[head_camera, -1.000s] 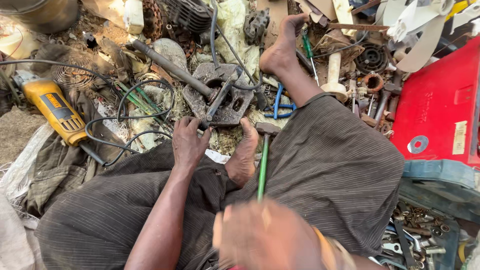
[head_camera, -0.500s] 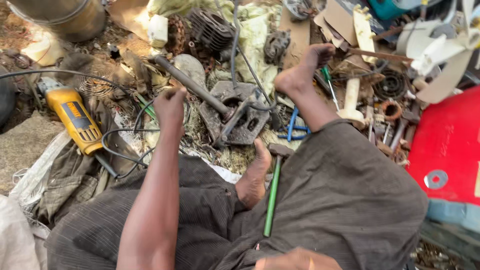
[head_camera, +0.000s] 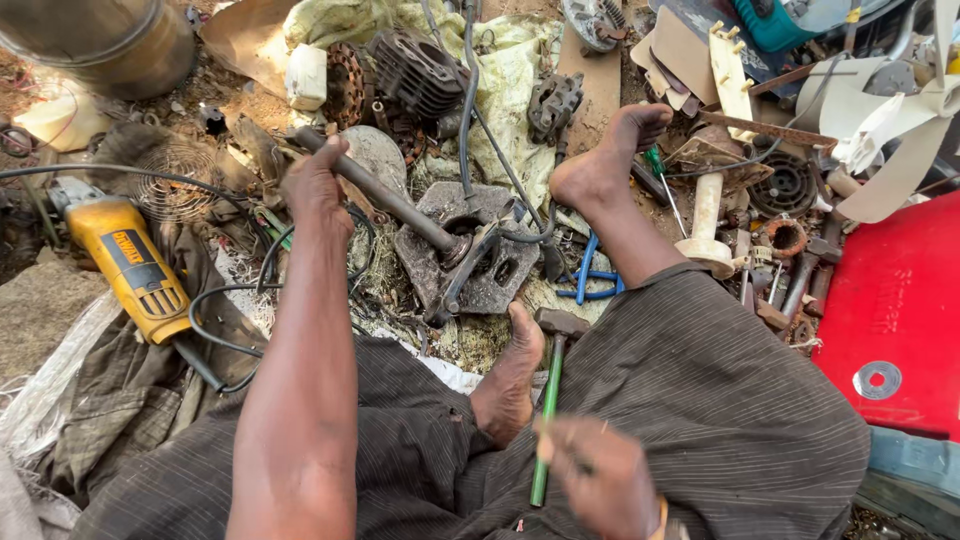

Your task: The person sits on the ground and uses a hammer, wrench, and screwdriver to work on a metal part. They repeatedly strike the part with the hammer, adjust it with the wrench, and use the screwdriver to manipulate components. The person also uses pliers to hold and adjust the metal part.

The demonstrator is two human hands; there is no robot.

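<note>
**Hands on the bar and the hammer**

The ground is dirt, packed with old metal parts and scrap. The person sits in the middle of it. The left hand (head_camera: 315, 180) has its fingers closed around the top of a long metal bar (head_camera: 385, 198). The bar's low end sits in a flat metal plate (head_camera: 470, 262) between the feet. The right hand (head_camera: 600, 478) looks blurry, fingers wrapped on the green hammer (head_camera: 548, 400), whose head rests low by the foot. The bar is not out yet. A yellow grinder (head_camera: 130, 268) and its black cord (head_camera: 215, 330) lie close on the left, a red box (head_camera: 895, 310) on the right. There is little free room.
</note>
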